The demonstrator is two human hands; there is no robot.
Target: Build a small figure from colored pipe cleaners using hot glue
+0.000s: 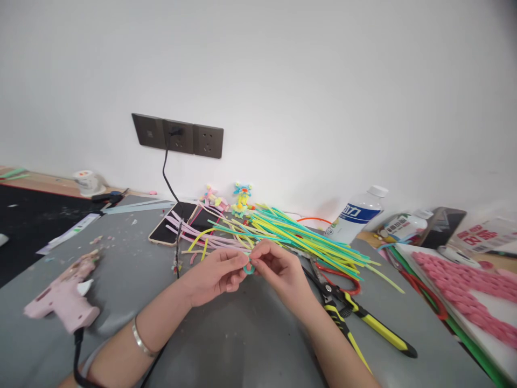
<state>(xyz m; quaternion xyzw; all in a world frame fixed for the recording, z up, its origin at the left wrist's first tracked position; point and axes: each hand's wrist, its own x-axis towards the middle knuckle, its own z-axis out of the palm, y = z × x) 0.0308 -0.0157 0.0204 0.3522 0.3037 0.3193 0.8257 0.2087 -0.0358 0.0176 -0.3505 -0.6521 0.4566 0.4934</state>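
Near the middle of the view, my left hand (216,275) and my right hand (278,269) meet fingertip to fingertip. Between them they pinch a small teal loop (249,267), partly covered by the fingers. Just behind the hands lies a spread of yellow and teal fuzzy stems (307,237), with lilac stems (186,230) to the left. Black-and-yellow pliers (363,312) and red-handled scissors (343,277) rest close to my right hand.
A pink glue gun (64,302) with a black cord lies left. Phones (169,223), small colourful figures (242,199) and a white bottle (357,215) stand or lie behind. At right is a pink braided piece (456,285). A wall socket (177,136) holds a plug.
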